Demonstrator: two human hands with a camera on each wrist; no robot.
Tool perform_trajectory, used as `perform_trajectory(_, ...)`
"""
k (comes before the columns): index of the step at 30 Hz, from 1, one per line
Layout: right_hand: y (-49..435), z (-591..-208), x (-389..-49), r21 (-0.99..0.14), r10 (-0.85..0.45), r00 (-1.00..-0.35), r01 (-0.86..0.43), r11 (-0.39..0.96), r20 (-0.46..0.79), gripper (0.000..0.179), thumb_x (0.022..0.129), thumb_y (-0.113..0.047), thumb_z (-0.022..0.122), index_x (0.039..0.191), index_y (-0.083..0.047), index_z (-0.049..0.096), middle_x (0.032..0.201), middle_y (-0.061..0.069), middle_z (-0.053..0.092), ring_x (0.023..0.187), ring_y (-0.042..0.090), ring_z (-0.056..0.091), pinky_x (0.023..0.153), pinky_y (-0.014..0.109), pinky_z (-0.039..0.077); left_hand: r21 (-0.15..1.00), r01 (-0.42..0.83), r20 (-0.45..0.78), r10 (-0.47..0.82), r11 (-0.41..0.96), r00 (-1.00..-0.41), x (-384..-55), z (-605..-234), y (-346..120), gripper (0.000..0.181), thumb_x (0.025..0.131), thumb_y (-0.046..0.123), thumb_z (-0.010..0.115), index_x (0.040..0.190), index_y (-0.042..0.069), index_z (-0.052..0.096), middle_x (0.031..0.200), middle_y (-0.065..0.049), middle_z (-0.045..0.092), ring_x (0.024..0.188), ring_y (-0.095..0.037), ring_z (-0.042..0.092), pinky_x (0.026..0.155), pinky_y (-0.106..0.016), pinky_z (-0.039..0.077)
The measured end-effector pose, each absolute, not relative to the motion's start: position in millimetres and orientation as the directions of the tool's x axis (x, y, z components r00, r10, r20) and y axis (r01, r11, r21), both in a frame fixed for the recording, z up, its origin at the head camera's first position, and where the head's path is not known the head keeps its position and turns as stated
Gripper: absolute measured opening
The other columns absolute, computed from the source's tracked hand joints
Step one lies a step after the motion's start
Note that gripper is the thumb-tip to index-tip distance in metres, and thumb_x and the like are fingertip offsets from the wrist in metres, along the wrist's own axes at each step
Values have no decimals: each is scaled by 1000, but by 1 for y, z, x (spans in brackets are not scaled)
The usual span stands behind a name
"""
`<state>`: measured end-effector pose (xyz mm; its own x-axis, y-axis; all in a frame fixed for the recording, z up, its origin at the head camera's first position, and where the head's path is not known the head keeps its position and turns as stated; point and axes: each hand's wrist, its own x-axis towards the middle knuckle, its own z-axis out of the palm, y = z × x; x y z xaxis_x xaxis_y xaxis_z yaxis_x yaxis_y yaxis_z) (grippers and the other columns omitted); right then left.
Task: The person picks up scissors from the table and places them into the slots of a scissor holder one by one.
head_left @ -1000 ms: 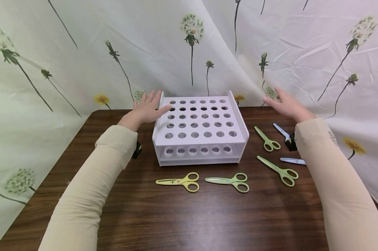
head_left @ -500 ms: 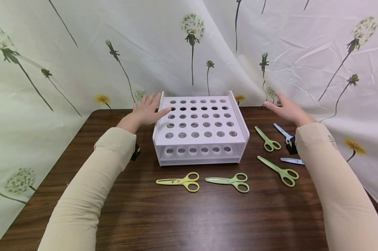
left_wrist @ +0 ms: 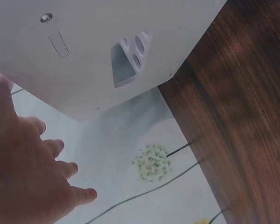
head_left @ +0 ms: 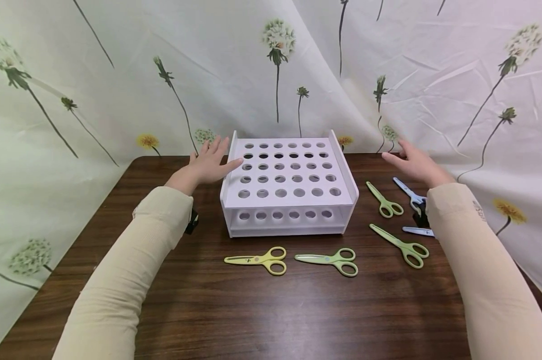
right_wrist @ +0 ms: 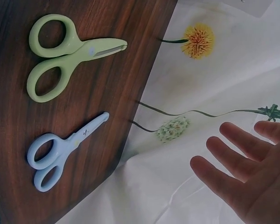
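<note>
In the head view a white rack [head_left: 289, 200] with rows of round holes stands on the table, its holes holding nothing. My left hand [head_left: 208, 162] hovers at the rack's left side, fingers spread, the thumb overlapping its upper edge. The left wrist view shows those fingers [left_wrist: 51, 144] apart beside the rack's white side panel [left_wrist: 98, 60], which has a cut-out handle. Over the table's back right my right hand [head_left: 415, 162] is raised, fingers relaxed and holding nothing. Below it lie a green pair of scissors [head_left: 384, 200] and a blue pair of scissors [right_wrist: 67, 151].
In front of the rack lie yellow scissors [head_left: 257, 260] and green scissors [head_left: 329, 260]. More green scissors [head_left: 401, 245] lie to the right, near blue scissors [head_left: 418, 231] partly hidden by the right sleeve. A flowered white cloth [head_left: 235, 75] hangs behind the dark wooden table [head_left: 271, 320].
Both hands have come slightly lower and nearer; the right has also shifted a little to the right, uncovering more of the far blue scissors. Rack and scissors stay where they were.
</note>
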<state>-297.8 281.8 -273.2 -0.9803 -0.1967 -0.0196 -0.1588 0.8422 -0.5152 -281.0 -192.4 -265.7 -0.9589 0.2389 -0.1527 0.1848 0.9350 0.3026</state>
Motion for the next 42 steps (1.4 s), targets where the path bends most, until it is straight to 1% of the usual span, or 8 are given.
perform_trajectory(3, 282, -275, -298, -509, -203, -979, -169, 844, -12, 86, 93, -54, 39, 146, 3, 3, 131, 40, 32, 122, 51, 28, 98, 57, 21, 307, 189, -148, 243, 933, -959, -280, -267, -194, 84, 91, 64, 25, 147, 13, -12, 151, -14, -16, 134, -36, -18, 100, -61, -9)
perform_trajectory(7, 283, -277, -298, -509, -201, -979, -161, 846, -24, 86, 93, -54, 38, 145, 6, 2, 133, 40, 28, 123, 51, 26, 99, 58, 21, 310, 190, -148, 245, 931, -958, -280, -268, -194, 84, 91, 64, 25, 147, 13, -12, 151, -14, -14, 134, -36, -17, 100, -61, -7)
perform_trajectory(12, 285, -279, -297, -517, -195, -980, -146, 844, -42, 88, 93, -56, 37, 145, 5, 1, 134, 40, 27, 124, 51, 25, 99, 57, 21, 317, 199, -145, 255, 927, -956, -278, -270, -196, 83, 91, 64, 26, 147, 14, -11, 151, -12, -13, 134, -35, -17, 100, -61, -7)
perform_trajectory(15, 287, -282, -297, -514, -185, -980, -121, 849, -75, 90, 92, -59, 36, 145, 3, -2, 135, 39, 26, 125, 51, 23, 99, 58, 20, 327, 210, -142, 267, 922, -953, -279, -272, -198, 81, 92, 62, 26, 147, 15, -11, 152, -11, -13, 134, -34, -17, 100, -61, -6)
perform_trajectory(20, 289, -287, -296, -516, -168, -979, -86, 852, -115, 94, 89, -63, 35, 145, 2, -5, 137, 37, 26, 126, 50, 23, 100, 57, 20, 367, 224, -132, 289, 903, -948, -280, -278, -201, 80, 92, 62, 26, 148, 17, -10, 152, -10, -11, 135, -34, -15, 101, -60, -5)
perform_trajectory(27, 290, -291, -296, -527, -165, -980, -84, 846, -110, 96, 88, -65, 37, 146, 0, -3, 136, 36, 27, 125, 49, 25, 99, 57, 22, 417, 245, -104, 314, 875, -944, -282, -283, -203, 76, 93, 60, 27, 150, 17, -1, 153, -8, -4, 136, -30, -12, 102, -58, -6)
perform_trajectory(33, 292, -293, -295, -506, -152, -983, -78, 859, -107, 97, 86, -67, 37, 147, -2, -1, 136, 34, 29, 123, 49, 29, 95, 58, 26, 455, 247, -105, 326, 856, -939, -281, -284, -204, 75, 93, 59, 27, 150, 17, 4, 153, -5, 1, 136, -27, -14, 102, -56, -9)
perform_trajectory(42, 295, -302, -294, -490, -155, -980, -74, 869, -128, 96, 88, -64, 39, 146, 2, 0, 134, 36, 30, 121, 50, 30, 94, 59, 27, 452, 261, -105, 341, 853, -934, -281, -286, -205, 72, 95, 57, 27, 150, 15, 6, 153, -6, 3, 136, -26, -13, 102, -57, -8)
